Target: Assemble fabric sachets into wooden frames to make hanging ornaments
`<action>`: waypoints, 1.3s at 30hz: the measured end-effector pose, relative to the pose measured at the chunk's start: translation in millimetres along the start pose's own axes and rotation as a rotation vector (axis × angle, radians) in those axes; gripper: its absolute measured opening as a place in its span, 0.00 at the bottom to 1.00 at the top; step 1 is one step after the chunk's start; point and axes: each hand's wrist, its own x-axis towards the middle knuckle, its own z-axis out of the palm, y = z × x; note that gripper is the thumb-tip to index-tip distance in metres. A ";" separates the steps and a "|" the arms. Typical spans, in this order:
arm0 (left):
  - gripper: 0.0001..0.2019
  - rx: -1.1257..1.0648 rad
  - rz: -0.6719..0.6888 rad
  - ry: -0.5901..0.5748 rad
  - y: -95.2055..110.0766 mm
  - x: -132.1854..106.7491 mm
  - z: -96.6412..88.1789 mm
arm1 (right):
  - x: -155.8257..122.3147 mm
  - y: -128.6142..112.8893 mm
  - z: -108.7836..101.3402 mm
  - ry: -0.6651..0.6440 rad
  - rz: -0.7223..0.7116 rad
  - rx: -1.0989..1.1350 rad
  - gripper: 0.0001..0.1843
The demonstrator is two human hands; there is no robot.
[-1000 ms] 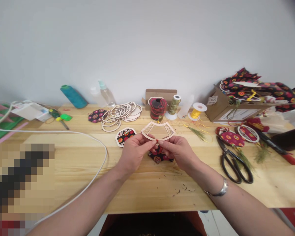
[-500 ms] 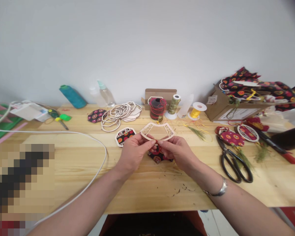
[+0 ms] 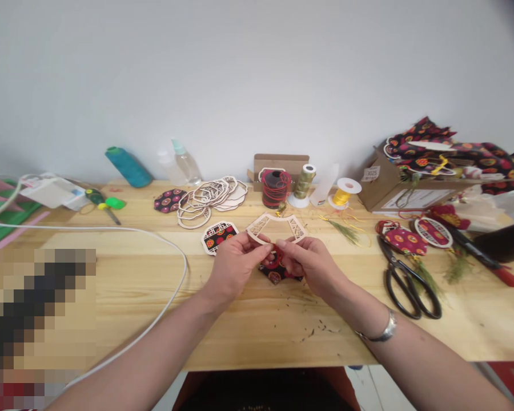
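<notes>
Between my hands is a fan-shaped wooden frame (image 3: 298, 226) with cut-out lattice at both ends. My left hand (image 3: 235, 260) pinches its lower edge from the left. From the right, the thumb and fingers of my right hand (image 3: 310, 260) close at the same spot, where a bit of red cord shows; the exact grip is hidden by the fingers. Just below them lies a dark patterned fabric piece (image 3: 276, 275) with red and yellow motifs. Left of my left hand, a fabric-backed wooden frame (image 3: 218, 237) rests on the table.
Behind stand a red cord spool (image 3: 276, 188), an olive thread cone (image 3: 305, 181) and a yellow spool (image 3: 345, 193). Wooden frames (image 3: 214, 194) are heaped at back left. Black scissors (image 3: 406, 282) lie right, before a cardboard box (image 3: 394, 188). A white cable (image 3: 184, 268) curves at left.
Both hands keep their pinch at the frame's lower edge, with only slight finger movement. The whole view has shifted very slightly.
</notes>
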 end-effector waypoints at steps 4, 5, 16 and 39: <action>0.06 0.026 0.015 -0.005 0.7 -1.4 0.1 | 0.2 0.1 1.0 -0.002 0.008 -0.001 0.22; 0.06 0.028 0.017 -0.005 0.7 -1.5 0.1 | 0.2 0.1 1.1 -0.002 0.007 0.002 0.22; 0.06 -0.015 -0.002 -0.010 -0.9 0.0 -0.2 | 0.0 -1.2 2.0 0.018 0.007 0.019 0.19; 0.12 -0.180 -0.075 0.151 6.6 1.6 4.8 | -9.3 8.3 1.5 0.326 -0.441 -0.660 0.13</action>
